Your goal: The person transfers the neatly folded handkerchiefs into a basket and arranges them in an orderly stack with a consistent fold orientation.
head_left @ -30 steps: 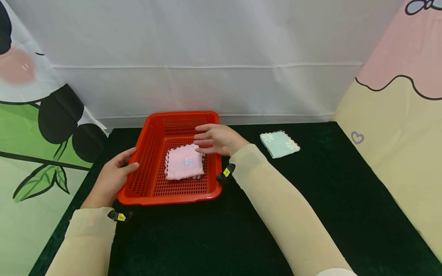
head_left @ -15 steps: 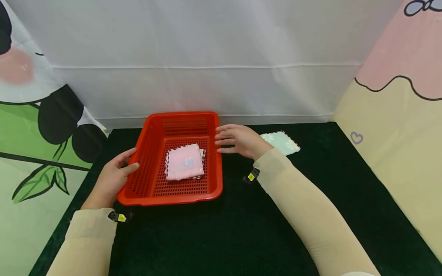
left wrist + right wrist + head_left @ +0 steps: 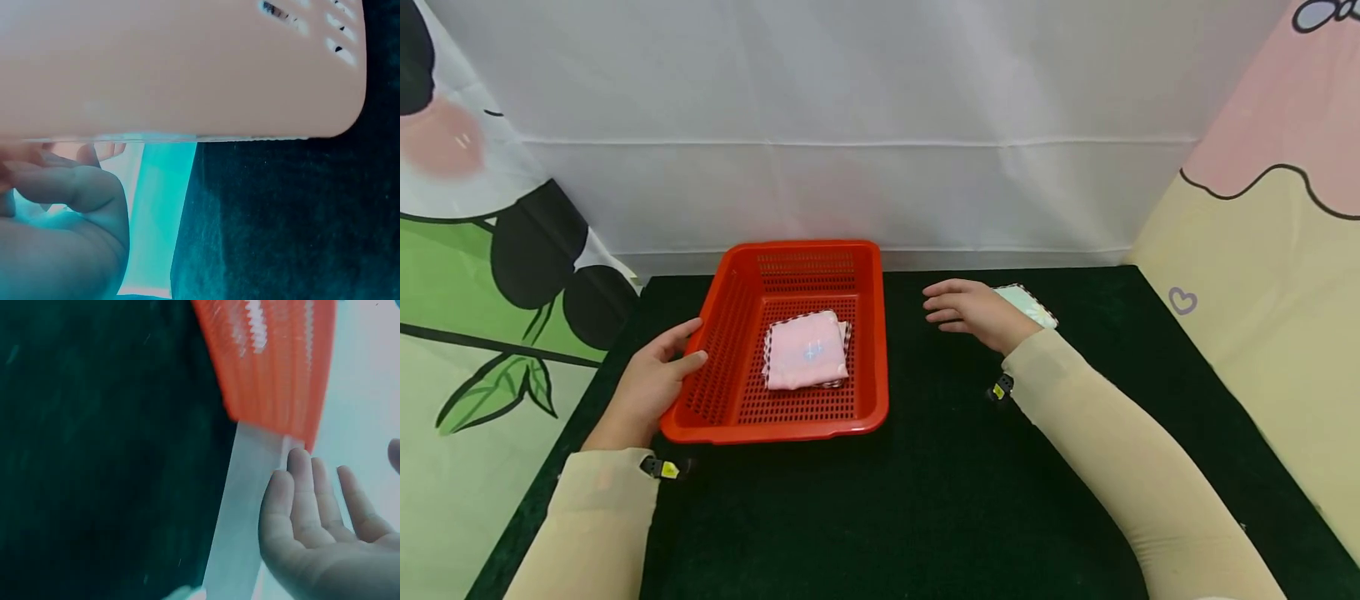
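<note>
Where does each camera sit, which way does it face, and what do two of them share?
Head: worn on the head, looking forward and down at the red basket, pink cloth and dark green table; left hand, right hand and both sleeves show.
Left wrist: worn there, facing the red basket's side close up, colours shifted; part of the left hand shows, lower left.
Right wrist: worn there, looking past the right hand toward the red basket.
Shared: head and right wrist both show the right hand and red basket.

Folded pink cloth (image 3: 807, 350) inside the red basket (image 3: 775, 434)
</note>
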`<state>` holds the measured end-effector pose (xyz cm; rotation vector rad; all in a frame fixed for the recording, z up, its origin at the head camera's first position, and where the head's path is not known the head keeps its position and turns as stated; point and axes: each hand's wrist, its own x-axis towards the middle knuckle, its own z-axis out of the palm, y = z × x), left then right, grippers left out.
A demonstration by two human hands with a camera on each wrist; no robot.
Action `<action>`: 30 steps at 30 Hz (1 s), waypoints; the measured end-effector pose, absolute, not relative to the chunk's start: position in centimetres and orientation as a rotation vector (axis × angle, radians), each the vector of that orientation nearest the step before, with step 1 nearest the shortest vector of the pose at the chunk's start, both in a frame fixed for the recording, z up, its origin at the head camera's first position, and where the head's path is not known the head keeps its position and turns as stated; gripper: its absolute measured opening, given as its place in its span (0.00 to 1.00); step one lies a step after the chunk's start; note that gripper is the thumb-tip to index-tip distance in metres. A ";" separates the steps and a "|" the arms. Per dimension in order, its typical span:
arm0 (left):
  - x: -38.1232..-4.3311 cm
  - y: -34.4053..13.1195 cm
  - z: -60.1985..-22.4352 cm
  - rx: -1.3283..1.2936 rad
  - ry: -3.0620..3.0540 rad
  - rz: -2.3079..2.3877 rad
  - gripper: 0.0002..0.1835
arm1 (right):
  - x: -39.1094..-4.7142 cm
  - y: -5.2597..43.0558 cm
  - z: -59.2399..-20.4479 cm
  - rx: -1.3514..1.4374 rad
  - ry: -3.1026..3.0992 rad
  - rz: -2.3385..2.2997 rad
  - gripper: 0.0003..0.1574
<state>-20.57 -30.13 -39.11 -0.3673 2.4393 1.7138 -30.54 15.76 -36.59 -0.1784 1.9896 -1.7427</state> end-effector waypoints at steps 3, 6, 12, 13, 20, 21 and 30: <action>-20.5 -30.1 -39.1 -0.371 2.452 1.704 0.35 | -31.1 17.1 -36.9 -0.189 2.057 -1.701 0.27; -20.5 -30.0 -39.1 -0.371 2.448 1.710 0.35 | -31.7 18.5 -37.2 -0.193 2.127 -1.661 0.28; -20.5 -30.1 -39.2 -0.373 2.423 1.731 0.35 | -32.9 22.0 -38.1 -0.163 2.223 -1.631 0.30; -20.5 -30.1 -39.3 -0.376 2.426 1.728 0.35 | -33.0 22.5 -38.3 -0.156 2.234 -1.630 0.30; -20.5 -30.2 -39.4 -0.394 2.456 1.707 0.34 | -33.1 25.8 -38.9 -0.104 2.252 -1.661 0.34; -20.5 -30.2 -39.4 -0.391 2.453 1.709 0.34 | -33.0 26.3 -38.9 -0.096 2.255 -1.661 0.34; -20.6 -30.0 -39.3 -0.373 2.450 1.725 0.34 | -33.2 28.7 -39.7 -0.040 2.316 -1.600 0.35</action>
